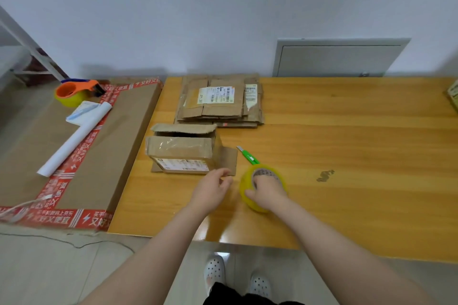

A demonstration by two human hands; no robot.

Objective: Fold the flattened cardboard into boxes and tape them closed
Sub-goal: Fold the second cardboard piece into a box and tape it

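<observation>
A partly folded cardboard box (182,148) lies on the wooden table (347,156), its flaps open at the back and right side. Behind it sits a stack of flattened cardboard (219,101) with shipping labels. My right hand (266,192) grips a yellow tape roll (262,181) standing on the table, fingers curled over its rim. My left hand (212,189) hovers just left of the roll, near the box's right flap, fingers loosely curled; whether it pinches the tape end I cannot tell.
A green utility knife (249,156) lies just behind the tape roll. A large flat carton (81,151) with red printed tape lies left of the table, carrying an orange tape dispenser (75,93), a white paper roll (74,141) and a packet. A grey panel (339,59) leans on the wall.
</observation>
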